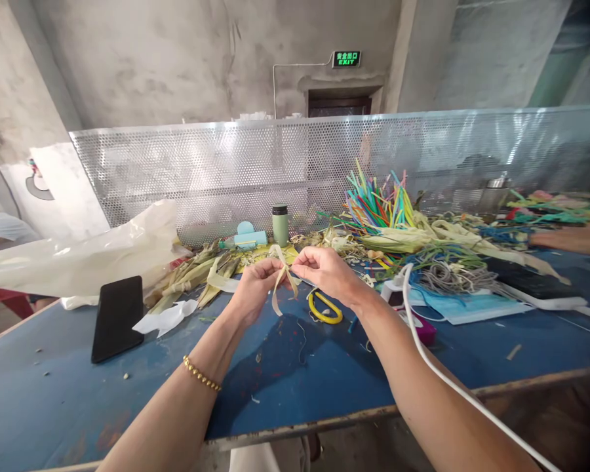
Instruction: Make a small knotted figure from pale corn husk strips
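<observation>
The left hand was closed, thumb and fingers pinching a pale cream, flat, ribbon-like strip. The right hand met it from 3 o'clock, its thumb and forefinger pinched on the same piece. The strip stood between the hands, one loop rising towards 12 o'clock and a loose tail hanging towards 6 o'clock. Whether a knot had formed could not be told; the fingers covered the crossing.

The step in hand was judged to be fine fingertip work on that crossing. The next move appeared to call for two steady pinches, light tension and the tail kept clear.

Taken from the hands, an oval yellow ring lay near at 5 o'clock on the blue-topped bench. At 12 o'clock stood a green tumbler with a black lid. At 2 o'clock lay a bundle of multicoloured thin stems. A flat light-blue face mask was noted between 3 and 4 o'clock. Towards 8 o'clock were crumpled white paper and, farther out, a black rectangular phone.
</observation>
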Demonstrator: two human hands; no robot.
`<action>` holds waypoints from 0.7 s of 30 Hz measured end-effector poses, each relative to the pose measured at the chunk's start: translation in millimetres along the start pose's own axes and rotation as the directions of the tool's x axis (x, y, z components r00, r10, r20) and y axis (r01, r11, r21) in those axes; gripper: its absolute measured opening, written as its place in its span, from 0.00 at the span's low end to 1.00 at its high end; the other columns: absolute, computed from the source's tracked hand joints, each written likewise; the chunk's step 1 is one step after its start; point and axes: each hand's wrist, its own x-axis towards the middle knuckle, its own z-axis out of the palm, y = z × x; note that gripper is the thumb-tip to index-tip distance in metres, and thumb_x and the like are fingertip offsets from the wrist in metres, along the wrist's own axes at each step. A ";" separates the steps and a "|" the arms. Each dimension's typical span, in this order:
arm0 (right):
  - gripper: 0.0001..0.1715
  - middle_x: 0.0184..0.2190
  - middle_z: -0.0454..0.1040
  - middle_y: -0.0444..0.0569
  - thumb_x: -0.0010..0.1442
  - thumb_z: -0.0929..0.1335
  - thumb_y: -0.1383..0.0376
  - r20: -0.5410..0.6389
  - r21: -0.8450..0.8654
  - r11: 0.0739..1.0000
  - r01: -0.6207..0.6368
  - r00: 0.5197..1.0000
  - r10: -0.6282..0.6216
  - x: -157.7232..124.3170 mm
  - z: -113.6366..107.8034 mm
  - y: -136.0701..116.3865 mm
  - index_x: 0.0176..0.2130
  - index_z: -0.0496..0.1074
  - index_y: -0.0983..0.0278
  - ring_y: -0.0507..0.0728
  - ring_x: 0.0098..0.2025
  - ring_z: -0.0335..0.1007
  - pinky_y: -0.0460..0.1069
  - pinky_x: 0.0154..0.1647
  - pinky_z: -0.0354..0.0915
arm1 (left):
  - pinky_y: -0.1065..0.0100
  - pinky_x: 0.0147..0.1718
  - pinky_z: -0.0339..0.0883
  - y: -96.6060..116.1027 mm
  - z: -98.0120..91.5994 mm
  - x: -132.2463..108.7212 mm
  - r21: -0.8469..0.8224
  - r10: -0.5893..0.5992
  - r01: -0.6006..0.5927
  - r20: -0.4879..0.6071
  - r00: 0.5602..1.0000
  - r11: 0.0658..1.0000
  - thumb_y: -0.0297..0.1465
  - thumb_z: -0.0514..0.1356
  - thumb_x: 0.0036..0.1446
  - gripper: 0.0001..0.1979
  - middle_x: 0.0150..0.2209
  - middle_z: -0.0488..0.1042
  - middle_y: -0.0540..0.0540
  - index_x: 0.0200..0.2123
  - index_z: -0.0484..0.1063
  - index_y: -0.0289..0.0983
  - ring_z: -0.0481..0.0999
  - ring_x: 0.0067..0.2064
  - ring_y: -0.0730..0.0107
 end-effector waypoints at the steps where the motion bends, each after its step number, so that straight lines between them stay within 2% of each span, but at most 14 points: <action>1: 0.09 0.24 0.71 0.45 0.54 0.68 0.62 -0.002 -0.002 1.000 -0.003 1.000 0.003 0.1 0.3 0.3 0.29 0.71 0.67 0.50 0.26 0.63 0.46 0.27 0.58 | 0.72 0.28 0.64 -0.2 0.4 -0.2 -0.021 -0.013 0.013 0.000 1.000 1.000 0.38 0.70 0.45 0.14 0.22 0.74 0.49 0.26 0.73 0.34 0.71 0.24 0.75; 7: 0.07 0.24 0.72 0.46 0.54 0.68 0.64 -0.028 -0.040 0.999 0.024 0.999 -0.025 -0.2 1.1 -4.2 0.28 0.71 0.67 0.50 0.26 0.65 0.46 0.27 0.59 | 0.71 0.27 0.65 -0.6 -1.4 -1.7 -0.061 -0.081 0.083 0.036 0.996 0.995 0.38 0.71 0.42 0.15 0.22 0.75 0.48 0.26 0.73 0.33 0.72 0.24 0.74; 14: 0.09 0.29 0.77 0.49 0.56 0.67 0.63 0.013 0.052 0.996 0.073 0.997 -0.074 -2.4 -0.4 -9.7 0.32 0.73 0.67 0.52 0.30 0.71 0.47 0.32 0.64 | 0.68 0.33 0.67 2.4 -6.0 -0.9 -0.004 -0.018 0.019 0.069 0.997 1.000 0.35 0.70 0.45 0.11 0.26 0.77 0.45 0.27 0.78 0.32 0.75 0.28 0.70; 18: 0.08 0.26 0.76 0.48 0.55 0.68 0.64 0.001 0.037 0.998 0.055 0.998 -0.055 -1.5 -0.5 -7.4 0.30 0.73 0.67 0.52 0.27 0.70 0.46 0.28 0.63 | 0.68 0.33 0.66 5.4 -5.9 -0.5 0.076 -0.049 0.046 0.046 0.998 0.996 0.37 0.70 0.45 0.12 0.24 0.77 0.45 0.27 0.79 0.32 0.74 0.28 0.70; 21: 0.09 0.24 0.75 0.46 0.56 0.68 0.63 0.012 0.026 0.998 0.049 0.999 -0.050 -1.6 -0.6 -6.5 0.30 0.73 0.67 0.51 0.25 0.68 0.45 0.26 0.61 | 0.68 0.34 0.66 9.1 -5.3 -1.3 0.063 -0.081 0.079 0.036 0.996 0.995 0.36 0.71 0.43 0.13 0.24 0.77 0.44 0.27 0.79 0.31 0.74 0.28 0.70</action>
